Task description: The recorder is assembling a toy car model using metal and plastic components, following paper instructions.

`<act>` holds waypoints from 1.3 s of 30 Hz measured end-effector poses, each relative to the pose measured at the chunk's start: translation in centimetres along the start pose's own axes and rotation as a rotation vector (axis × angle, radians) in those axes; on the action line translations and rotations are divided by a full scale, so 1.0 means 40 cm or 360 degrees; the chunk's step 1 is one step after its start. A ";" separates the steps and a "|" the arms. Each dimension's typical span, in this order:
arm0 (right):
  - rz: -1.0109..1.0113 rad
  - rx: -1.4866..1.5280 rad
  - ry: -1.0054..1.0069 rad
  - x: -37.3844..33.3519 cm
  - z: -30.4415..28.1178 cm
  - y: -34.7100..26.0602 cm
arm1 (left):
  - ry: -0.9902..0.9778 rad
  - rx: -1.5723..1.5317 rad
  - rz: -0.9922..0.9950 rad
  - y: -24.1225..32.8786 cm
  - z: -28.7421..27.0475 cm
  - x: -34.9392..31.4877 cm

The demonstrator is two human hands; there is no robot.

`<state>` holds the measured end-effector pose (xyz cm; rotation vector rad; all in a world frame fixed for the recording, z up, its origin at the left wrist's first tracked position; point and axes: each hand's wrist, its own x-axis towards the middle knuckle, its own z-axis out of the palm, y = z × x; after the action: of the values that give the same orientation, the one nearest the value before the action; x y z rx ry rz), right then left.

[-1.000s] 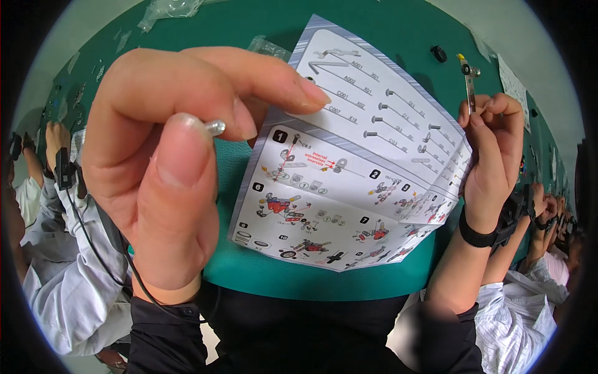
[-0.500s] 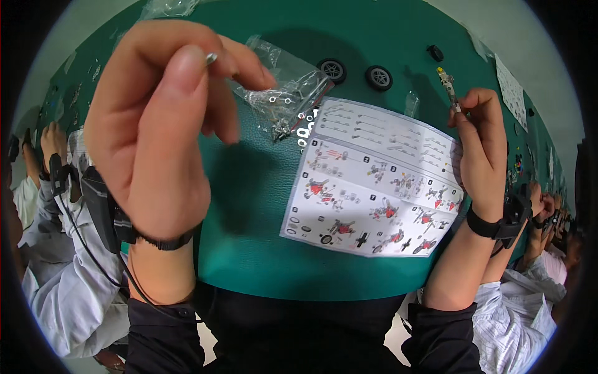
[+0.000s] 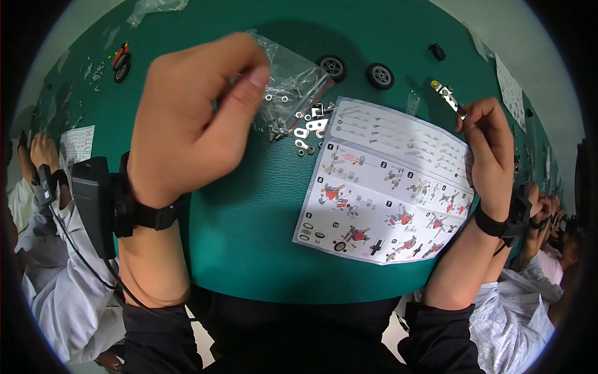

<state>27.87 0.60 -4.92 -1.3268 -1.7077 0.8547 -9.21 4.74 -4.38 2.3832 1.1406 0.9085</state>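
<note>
Head view first, and it's the only angle I've got. The right hand (image 3: 491,149), right side of the frame, has thumb and fingers pinched on a silvery metal strip (image 3: 451,100) with a yellow tip. The strip pokes out to the upper left, and its lower end is lost behind the fingers, so no idea how long it really is.

The left hand (image 3: 199,118), left of center, is curled up with the thumb folded in. The fingertips are tucked out of sight, so I honestly can't tell if they've got anything between them. It also blocks the left part of a clear plastic bag (image 3: 299,68) at upper center; can't say if the two touch.

Small metal parts (image 3: 316,126) are bunched just below the bag, partly overlapped, tough to sort out. Right beside them is a creased instruction sheet (image 3: 364,177) with vehicle diagrams, the finer ones too tiny to follow. Its right edge runs by the right hand, contact unclear.

Two spoked wheels (image 3: 380,75) sit at upper center, a black tire (image 3: 437,52) at upper right. Upper left there's a small red-and-black wheeled piece (image 3: 121,62), pretty vague. Neighbors' sleeves (image 3: 62,268) get cut off by the dark rim.
</note>
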 end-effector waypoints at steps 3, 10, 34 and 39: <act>0.0004 0.0019 -0.0043 -0.002 -0.010 0.004 | -0.0081 -0.0104 0.0083 0.004 0.021 0.002; 0.0035 0.0047 -0.0052 -0.014 -0.064 0.004 | -0.0029 -0.0108 0.0092 -0.002 0.028 0.003; 0.0096 -0.0039 0.0013 -0.016 -0.128 0.025 | -0.0770 -0.0402 0.0233 0.051 0.071 -0.017; 0.0104 -0.0040 0.0010 -0.017 -0.124 0.014 | -0.0831 -0.0265 0.0202 0.047 0.068 -0.012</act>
<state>32.61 0.27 -3.27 -1.4072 -1.6833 0.8673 -6.55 3.11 -5.54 2.3682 0.6912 0.3553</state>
